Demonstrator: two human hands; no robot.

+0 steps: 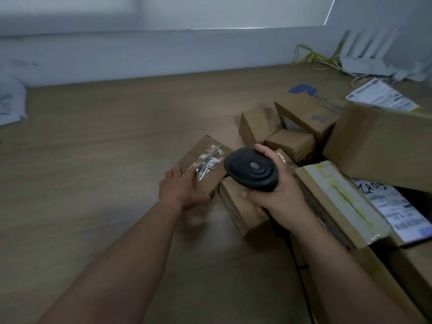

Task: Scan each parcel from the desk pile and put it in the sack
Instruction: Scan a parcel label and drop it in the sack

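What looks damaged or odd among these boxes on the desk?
The small box under the left hand has crumpled, torn-looking clear tape on top. The long parcel beside the right hand, which grips the scanner, shows yellow-stained tape.

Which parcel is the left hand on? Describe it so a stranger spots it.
On the wooden desk, find the cardboard pile's left edge. The small box under the left hand, left of the black scanner, is leftmost, its top streaked with crinkled shiny tape.
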